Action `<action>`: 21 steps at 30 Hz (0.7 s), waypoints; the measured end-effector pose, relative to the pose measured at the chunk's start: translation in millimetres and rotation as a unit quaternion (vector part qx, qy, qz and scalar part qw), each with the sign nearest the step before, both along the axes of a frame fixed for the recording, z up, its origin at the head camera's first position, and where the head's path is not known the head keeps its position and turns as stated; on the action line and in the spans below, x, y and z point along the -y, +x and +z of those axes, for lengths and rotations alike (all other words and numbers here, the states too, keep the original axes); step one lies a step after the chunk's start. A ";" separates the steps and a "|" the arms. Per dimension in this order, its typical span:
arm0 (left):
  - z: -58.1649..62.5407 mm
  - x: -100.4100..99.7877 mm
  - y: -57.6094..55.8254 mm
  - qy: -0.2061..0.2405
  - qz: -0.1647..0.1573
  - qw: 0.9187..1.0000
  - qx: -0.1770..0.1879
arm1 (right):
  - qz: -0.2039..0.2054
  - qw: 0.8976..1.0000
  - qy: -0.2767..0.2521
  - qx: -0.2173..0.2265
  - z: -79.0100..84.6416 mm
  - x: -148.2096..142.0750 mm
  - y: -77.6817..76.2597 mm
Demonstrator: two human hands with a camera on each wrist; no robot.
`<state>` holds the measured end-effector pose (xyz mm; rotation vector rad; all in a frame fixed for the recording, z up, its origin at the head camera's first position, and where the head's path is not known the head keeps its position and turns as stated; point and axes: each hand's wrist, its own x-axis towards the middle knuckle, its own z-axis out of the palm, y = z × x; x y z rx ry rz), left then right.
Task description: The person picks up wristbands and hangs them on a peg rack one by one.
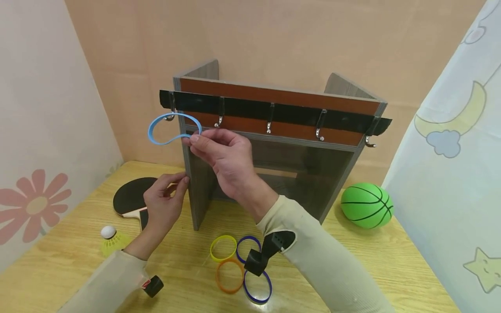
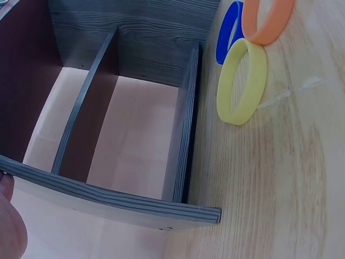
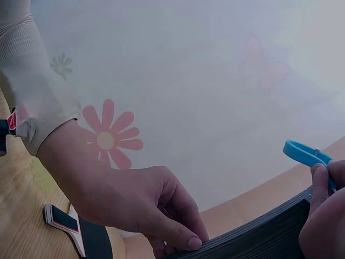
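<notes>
My right hand pinches a light blue silicone wristband at its right side, between thumb and fingers. The band's loop spreads to the left, its upper edge overlapping the leftmost metal hook in the head view. That hook is one of several along a black strip across the front of a grey wooden shelf unit. Lower down, my left hand holds the front edge of the unit's left side panel between thumb and fingers. The right wrist view shows these fingertips at the panel edge.
On the table before the unit lie a yellow wristband, an orange wristband and two dark blue ones. A table tennis bat and a shuttlecock lie at left. A green ball sits at right.
</notes>
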<state>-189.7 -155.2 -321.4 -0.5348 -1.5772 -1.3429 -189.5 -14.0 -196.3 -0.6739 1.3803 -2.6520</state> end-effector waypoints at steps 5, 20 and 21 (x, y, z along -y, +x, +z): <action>0.4 -0.7 0.1 -0.010 0.009 1.000 -0.007 | -0.010 1.000 0.005 0.001 -1.2 1.1 -0.1; 1.0 -0.1 -0.5 -0.021 0.017 0.999 -0.024 | -0.011 0.996 0.086 0.012 -11.1 -2.9 -1.0; 1.1 0.0 -0.4 -0.022 0.017 0.999 -0.025 | -0.013 0.996 0.090 0.013 -11.7 -3.7 -1.1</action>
